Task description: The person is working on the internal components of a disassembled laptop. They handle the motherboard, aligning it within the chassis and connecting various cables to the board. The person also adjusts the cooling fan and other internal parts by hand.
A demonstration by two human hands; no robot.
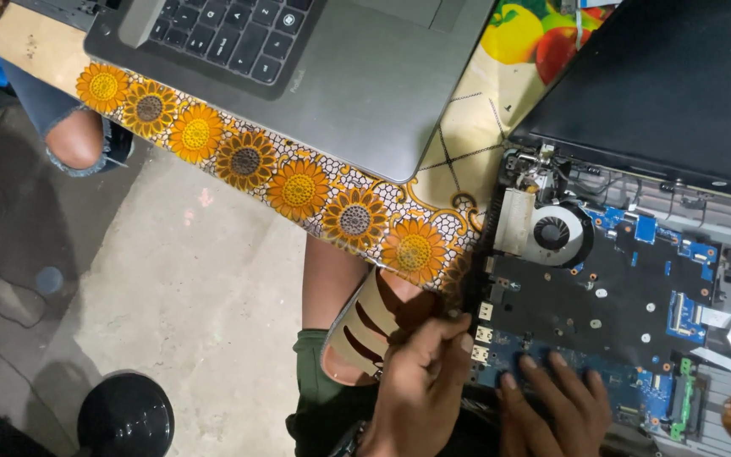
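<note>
An opened laptop (pixel 619 305) lies with its cover off, showing a dark motherboard, blue circuit parts and a round cooling fan (pixel 552 233). My left hand (pixel 420 385) curls its fingers around the near left edge of this laptop, beside the side ports. My right hand (pixel 556 406) rests with fingers spread flat on the blue board at the lower edge, holding nothing. The laptop's dark lid (pixel 678 85) stands open at the upper right.
A grey closed-base laptop (pixel 340 76) with its keyboard showing sits on the sunflower-patterned tablecloth (pixel 298 186). My knee in ripped trousers (pixel 365 326) is under the table edge. Another person's knee (pixel 74 140) is at upper left. A black round object (pixel 124 419) stands on the concrete floor.
</note>
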